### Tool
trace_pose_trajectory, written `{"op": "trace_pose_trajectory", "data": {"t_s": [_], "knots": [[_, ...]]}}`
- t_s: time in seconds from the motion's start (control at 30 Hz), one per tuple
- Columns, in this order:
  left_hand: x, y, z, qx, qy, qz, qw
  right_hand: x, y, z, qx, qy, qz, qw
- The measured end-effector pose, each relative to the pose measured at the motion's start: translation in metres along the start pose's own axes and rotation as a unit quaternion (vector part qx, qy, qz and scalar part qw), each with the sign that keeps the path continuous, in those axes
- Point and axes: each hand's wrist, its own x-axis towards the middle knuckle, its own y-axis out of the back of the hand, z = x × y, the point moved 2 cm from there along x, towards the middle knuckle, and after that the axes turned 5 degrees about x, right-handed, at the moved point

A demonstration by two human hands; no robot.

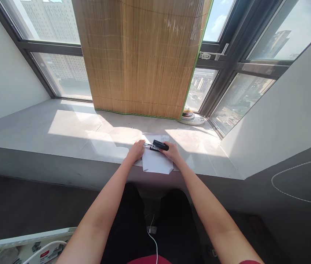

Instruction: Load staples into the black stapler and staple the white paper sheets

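Note:
A black stapler (161, 145) lies across white paper (157, 162) on the window ledge, its thin metal part pointing left. My right hand (172, 152) is closed around the stapler's black right end. At the stapler's left tip, the fingers of my left hand (136, 149) are pinched together on the metal part. Small details between those fingers are hidden. Beyond the stapler, a small clear packet (165, 138) appears to rest on the paper's upper right corner.
A bamboo blind (144, 62) hangs over the window behind the ledge (70, 126). Stacked round plates or discs (190, 117) sit by its lower right corner. A white cable (153, 240) runs between my legs. A white tray (12, 251) with cords stands lower left.

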Motion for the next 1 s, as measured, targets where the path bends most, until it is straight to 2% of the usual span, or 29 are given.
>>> {"op": "trace_pose_trajectory", "data": {"t_s": [0.1, 0.17, 0.23, 0.27, 0.33, 0.37, 0.43, 0.53, 0.67, 0.77, 0.87, 0.93, 1.0], "knots": [[0.003, 0.004, -0.001, -0.145, 0.038, 0.051, 0.987, -0.001, -0.001, -0.021, -0.035, 0.017, 0.024, 0.999], [0.004, 0.011, -0.002, -0.284, 0.073, 0.129, 0.947, -0.006, -0.002, -0.04, -0.065, 0.058, 0.071, 0.994], [0.002, 0.017, -0.001, -0.453, 0.111, 0.2, 0.861, -0.013, -0.008, -0.062, -0.111, 0.126, 0.088, 0.982], [0.001, 0.02, 0.0, -0.539, 0.131, 0.212, 0.805, -0.017, -0.013, -0.072, -0.138, 0.163, 0.082, 0.973], [-0.002, 0.023, 0.003, -0.675, 0.17, 0.195, 0.691, -0.024, -0.024, -0.087, -0.189, 0.226, 0.058, 0.954], [-0.004, 0.024, 0.006, -0.716, 0.186, 0.174, 0.65, -0.026, -0.03, -0.091, -0.21, 0.248, 0.046, 0.944], [-0.006, 0.025, 0.012, -0.756, 0.204, 0.137, 0.606, -0.03, -0.039, -0.096, -0.243, 0.28, 0.025, 0.928], [-0.008, 0.023, 0.017, -0.773, 0.201, 0.113, 0.591, -0.035, -0.048, -0.096, -0.268, 0.306, 0.002, 0.913], [-0.009, 0.015, 0.013, -0.78, 0.193, 0.116, 0.583, -0.042, -0.048, -0.094, -0.259, 0.271, 0.035, 0.927], [-0.011, 0.01, 0.006, -0.794, 0.178, 0.111, 0.571, -0.045, -0.044, -0.088, -0.223, 0.182, 0.116, 0.951], [-0.013, 0.008, 0.003, -0.8, 0.161, 0.121, 0.565, -0.045, -0.039, -0.069, -0.154, 0.047, 0.215, 0.963], [-0.015, 0.008, 0.003, -0.799, 0.158, 0.121, 0.567, -0.043, -0.036, -0.051, -0.112, -0.028, 0.238, 0.964], [-0.016, 0.008, 0.003, -0.797, 0.156, 0.12, 0.572, -0.04, -0.035, -0.035, -0.093, -0.08, 0.224, 0.967]]}}
